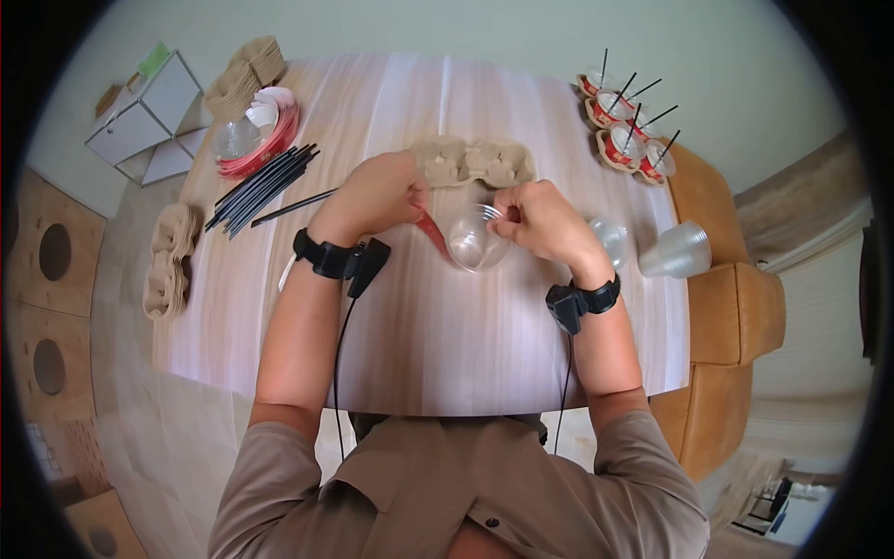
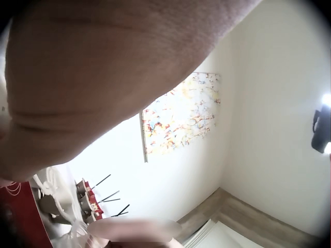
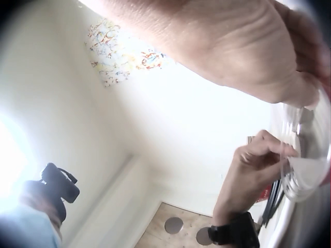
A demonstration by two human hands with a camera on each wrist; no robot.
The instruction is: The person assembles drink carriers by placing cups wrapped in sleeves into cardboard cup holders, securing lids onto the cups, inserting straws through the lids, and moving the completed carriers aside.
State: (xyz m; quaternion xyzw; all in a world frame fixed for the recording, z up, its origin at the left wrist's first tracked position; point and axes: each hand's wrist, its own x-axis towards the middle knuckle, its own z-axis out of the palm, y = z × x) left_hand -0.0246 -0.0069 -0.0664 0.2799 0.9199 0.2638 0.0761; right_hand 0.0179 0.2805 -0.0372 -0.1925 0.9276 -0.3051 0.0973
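Observation:
My left hand (image 1: 377, 191) pinches a red paper cup sleeve (image 1: 431, 233), whose curved strip slants down beside a clear plastic cup (image 1: 475, 244). Thumb and fingers of my right hand (image 1: 545, 219) grip that cup at its rim, over the middle of the table. The right wrist view shows the cup (image 3: 297, 194) at the right edge, with the left hand (image 3: 248, 168) close beyond it. In the left wrist view the red sleeve (image 2: 20, 217) fills the lower left corner. A cardboard cup carrier (image 1: 475, 172) lies just past both hands.
Black straws (image 1: 261, 191), a pile of red sleeves (image 1: 279, 140) and stacked carriers (image 1: 244, 79) lie left; another carrier (image 1: 168, 261) is at the left edge. Right stand clear cups (image 1: 675, 252) and, farther back, sleeved cups with straws (image 1: 619, 144) in carriers.

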